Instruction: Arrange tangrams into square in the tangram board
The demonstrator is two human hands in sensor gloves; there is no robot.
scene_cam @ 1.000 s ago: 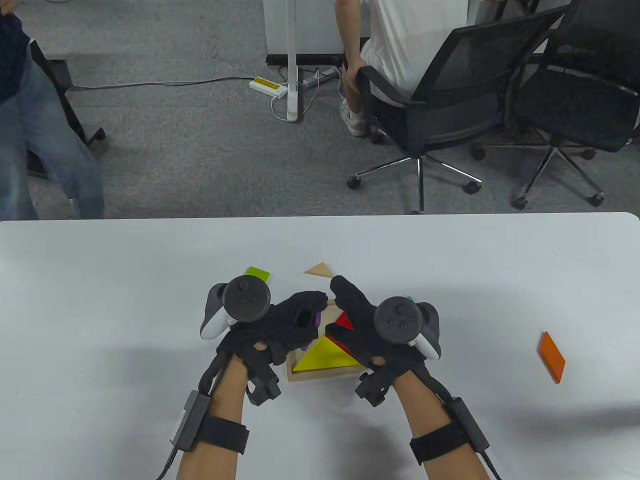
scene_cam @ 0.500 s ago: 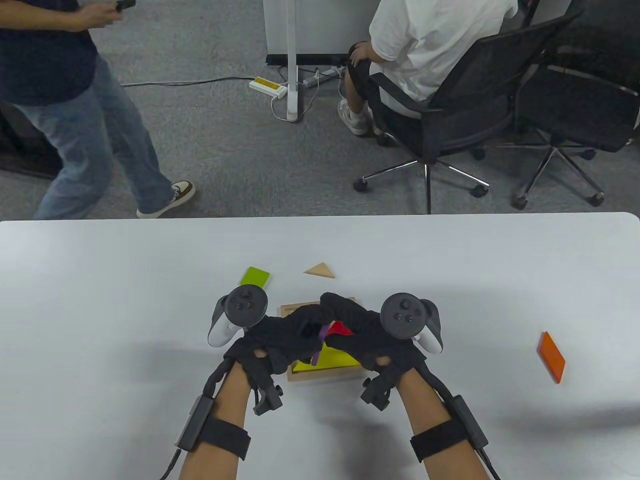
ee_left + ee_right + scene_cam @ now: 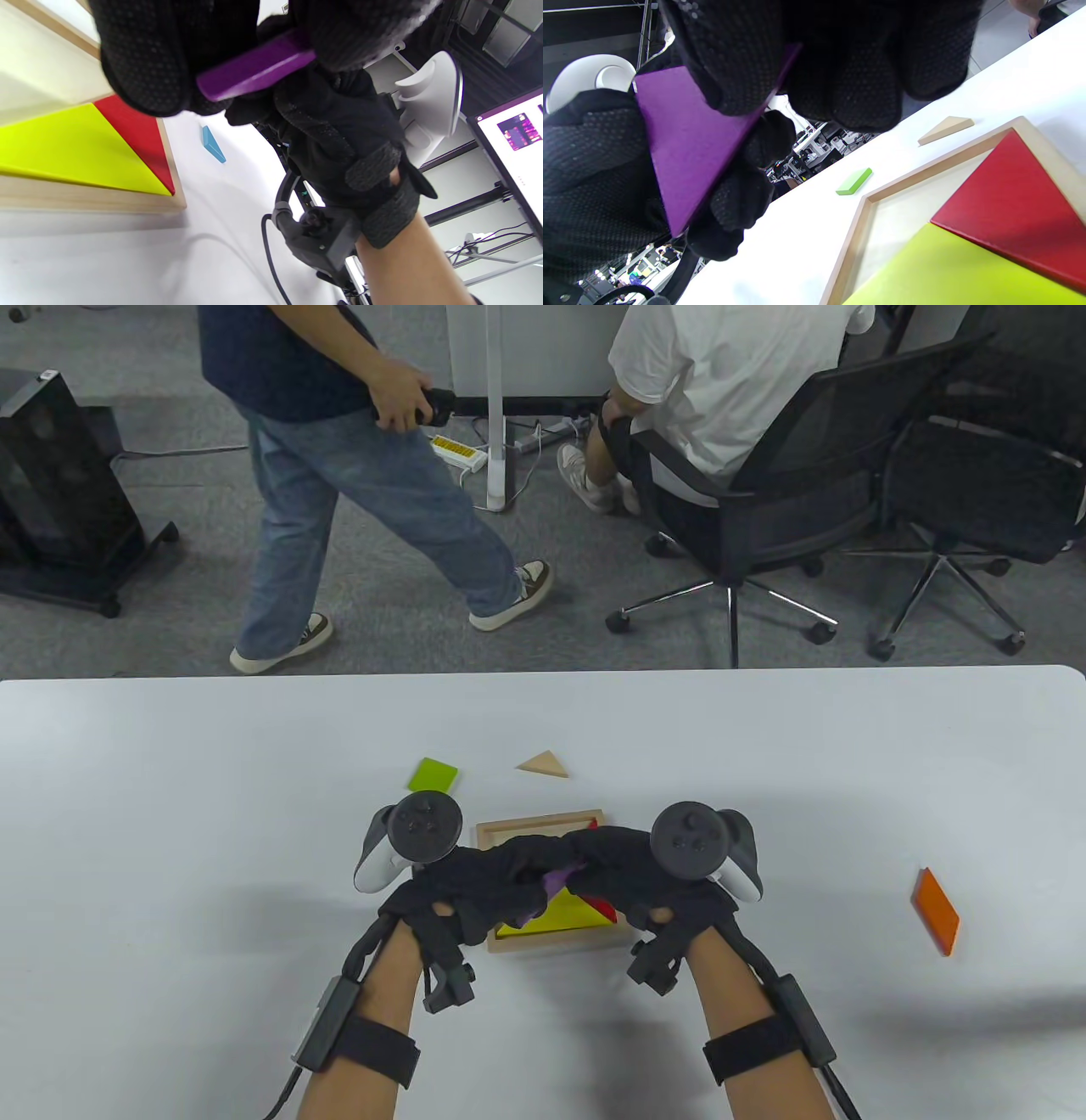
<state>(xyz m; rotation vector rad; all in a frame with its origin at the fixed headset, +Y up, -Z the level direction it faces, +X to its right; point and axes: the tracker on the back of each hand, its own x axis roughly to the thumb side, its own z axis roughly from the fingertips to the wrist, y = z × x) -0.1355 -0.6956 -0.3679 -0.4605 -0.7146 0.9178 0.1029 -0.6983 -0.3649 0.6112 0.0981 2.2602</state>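
Observation:
The wooden tangram board (image 3: 533, 824) lies near the table's front edge, with a yellow triangle (image 3: 563, 913) and a red triangle (image 3: 604, 910) set in it. Above the board both hands meet on a purple triangle (image 3: 556, 881). My left hand (image 3: 519, 881) grips its lower side, and my right hand (image 3: 592, 858) pinches its upper edge. In the right wrist view the purple triangle (image 3: 687, 144) stands tilted between the right fingers (image 3: 840, 67) and the left hand (image 3: 594, 169). The left wrist view shows the purple triangle (image 3: 254, 67) edge-on. Much of the board is hidden by the hands.
A green piece (image 3: 433, 774) and a tan triangle (image 3: 543, 763) lie just beyond the board. An orange piece (image 3: 935, 912) lies far right. A blue piece (image 3: 213, 144) rests right of the board. One person walks and another sits on a chair (image 3: 764, 517) behind the table.
My hands closed together over the board, and the right hand left the red triangle to pinch the purple triangle that the left hand brought over. A person walked across behind the table.

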